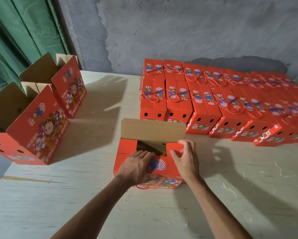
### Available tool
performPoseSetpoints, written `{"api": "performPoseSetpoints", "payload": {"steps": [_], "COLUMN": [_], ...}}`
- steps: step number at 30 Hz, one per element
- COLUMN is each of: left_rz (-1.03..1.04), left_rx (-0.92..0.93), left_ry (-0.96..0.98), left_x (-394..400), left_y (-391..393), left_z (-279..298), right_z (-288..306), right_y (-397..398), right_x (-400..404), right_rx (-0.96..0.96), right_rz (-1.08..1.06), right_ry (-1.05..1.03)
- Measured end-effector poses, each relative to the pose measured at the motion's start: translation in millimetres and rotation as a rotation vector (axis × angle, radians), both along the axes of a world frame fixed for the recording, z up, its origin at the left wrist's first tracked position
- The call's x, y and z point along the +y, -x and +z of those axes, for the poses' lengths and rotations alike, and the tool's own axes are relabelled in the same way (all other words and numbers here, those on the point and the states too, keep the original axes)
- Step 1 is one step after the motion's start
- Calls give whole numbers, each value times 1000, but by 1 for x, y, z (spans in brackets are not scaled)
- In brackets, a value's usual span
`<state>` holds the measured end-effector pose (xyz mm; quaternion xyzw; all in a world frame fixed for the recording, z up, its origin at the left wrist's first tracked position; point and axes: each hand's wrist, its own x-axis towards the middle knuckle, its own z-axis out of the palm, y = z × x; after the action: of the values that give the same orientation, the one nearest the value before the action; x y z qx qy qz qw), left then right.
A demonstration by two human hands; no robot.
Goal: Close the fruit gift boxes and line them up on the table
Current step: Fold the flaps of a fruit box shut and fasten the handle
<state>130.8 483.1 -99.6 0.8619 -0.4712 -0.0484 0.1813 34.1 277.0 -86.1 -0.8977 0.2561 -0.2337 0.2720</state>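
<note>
Pale table [93, 195]: left hand [136, 167] presses the near flap [159, 165] flat; right hand [185, 157] pinches its corner. Advise tucking squarely before lowering the far flap [152, 130].

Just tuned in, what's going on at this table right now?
A person is closing a red fruit gift box at the table's near edge. The left hand presses the near flap down, the right hand pinches the right-side flap, and the far flap stands up. Closed boxes sit in rows behind; two open boxes wait on the left.
</note>
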Motion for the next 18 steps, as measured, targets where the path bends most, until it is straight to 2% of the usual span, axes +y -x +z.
{"api": "performPoseSetpoints", "payload": {"steps": [5, 9, 12, 15, 18], "left_rz": [19, -8, -2, -25, -35], "left_rx": [-11, 6, 22, 23, -12], "left_ry": [19, 22, 56, 101, 139], "left_x": [0, -1, -1, 1, 5], "left_y": [0, 0, 1, 3, 7], "left_z": [1, 3, 6, 4, 5], "right_z": [16, 20, 11, -2, -11], "right_y": [-25, -18, -1, 15, 22], "right_x": [-22, -28, -24, -22, -21], "right_rx": [227, 91, 36, -31, -53], "right_rz": [51, 71, 65, 136, 163], "right_ry": [-108, -177, -54, -75, 105]}}
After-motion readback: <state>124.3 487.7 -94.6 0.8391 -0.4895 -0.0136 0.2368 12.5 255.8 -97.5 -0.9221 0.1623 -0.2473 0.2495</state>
